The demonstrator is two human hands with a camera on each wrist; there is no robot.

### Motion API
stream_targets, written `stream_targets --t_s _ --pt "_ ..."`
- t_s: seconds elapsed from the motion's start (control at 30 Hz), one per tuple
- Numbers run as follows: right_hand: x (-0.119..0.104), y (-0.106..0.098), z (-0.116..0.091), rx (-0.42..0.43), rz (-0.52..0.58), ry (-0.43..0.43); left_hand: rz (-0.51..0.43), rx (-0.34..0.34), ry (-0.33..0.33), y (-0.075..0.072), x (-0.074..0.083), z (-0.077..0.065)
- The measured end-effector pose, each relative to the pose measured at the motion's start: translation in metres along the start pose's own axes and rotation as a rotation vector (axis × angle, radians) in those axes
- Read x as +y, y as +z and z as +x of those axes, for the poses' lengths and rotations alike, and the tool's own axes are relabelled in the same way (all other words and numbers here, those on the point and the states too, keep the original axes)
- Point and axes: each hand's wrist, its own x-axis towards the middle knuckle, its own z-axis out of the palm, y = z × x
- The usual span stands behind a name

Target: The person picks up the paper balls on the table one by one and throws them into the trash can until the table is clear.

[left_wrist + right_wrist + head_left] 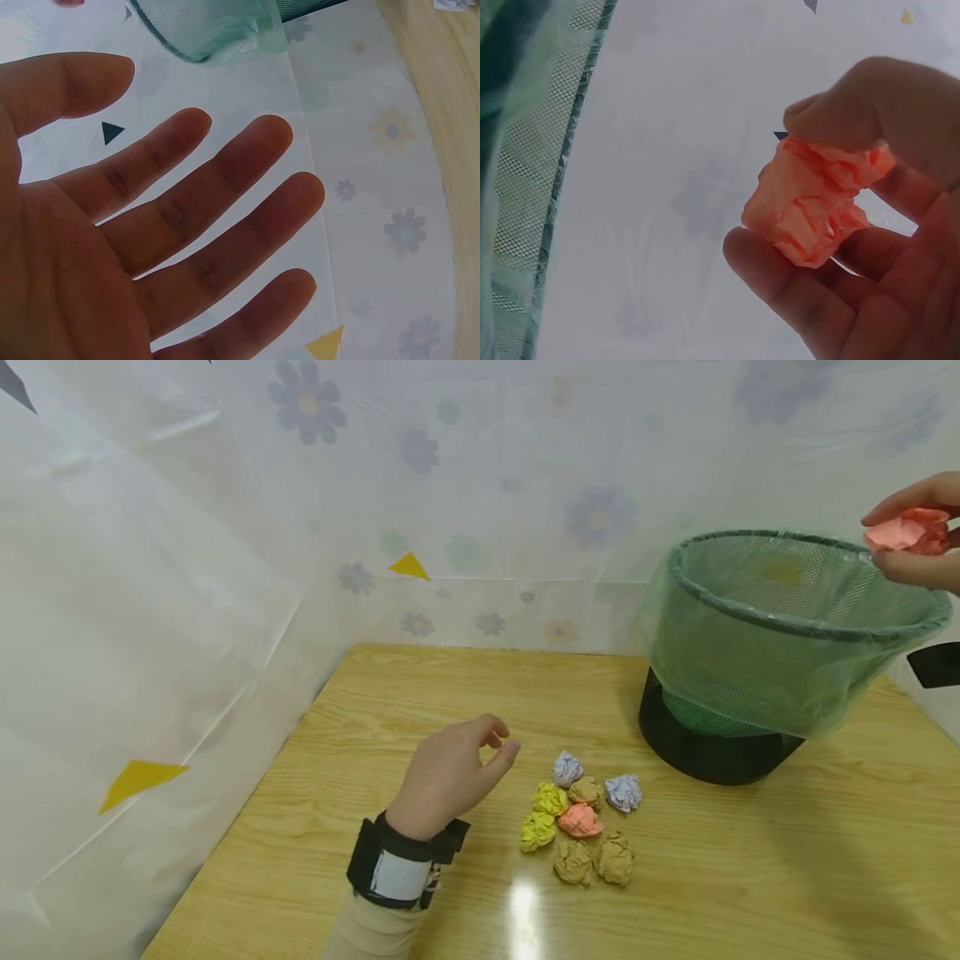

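My right hand [921,539] pinches a crumpled pink paper ball [802,202] between thumb and fingers, at the right rim of the bin in the head view. The wastebasket [720,760] is dark mesh, lined with a translucent green bag [750,668] folded over its rim. Above the table, left of a cluster of paper balls, hovers my left hand [453,764], its fingers loosely bent and holding nothing. In that cluster lie a pink ball [580,820], two yellow balls [537,832], two pale lilac balls [623,792] and several brown balls [616,859].
The wooden table [360,710] meets a white sheet [480,485] with printed flowers at the back and left. Yellow triangles [142,783] mark the sheet. Right of the bin is a black object [936,665] at the frame edge.
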Motion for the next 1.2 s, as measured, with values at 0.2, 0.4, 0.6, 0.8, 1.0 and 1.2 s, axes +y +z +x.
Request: stream_targets --t_s 0.2,0.4,0.6,0.8,1.0,1.2 --pt "0.005 0.001 0.006 0.014 -0.006 -0.055 0.003 -0.003 -0.004 0.0 0.0 0.0" --pt "-0.003 -0.001 0.007 -0.001 0.028 -0.04 -0.002 -0.002 0.008 0.0 0.001 0.0" --pt "-0.007 0.0 0.01 0.015 0.07 -0.095 -0.004 -0.005 0.008 0.001 0.002 0.001" --pt "0.001 0.005 0.018 0.022 0.113 -0.132 -0.002 -0.01 0.003 0.002 0.001 0.001" --pt "0.019 0.01 0.028 0.035 0.041 -0.142 -0.004 -0.004 0.007 0.002 0.0 0.0" --pt "0.018 0.009 0.029 0.031 0.008 -0.154 -0.002 -0.001 0.012 0.002 0.0 0.001"
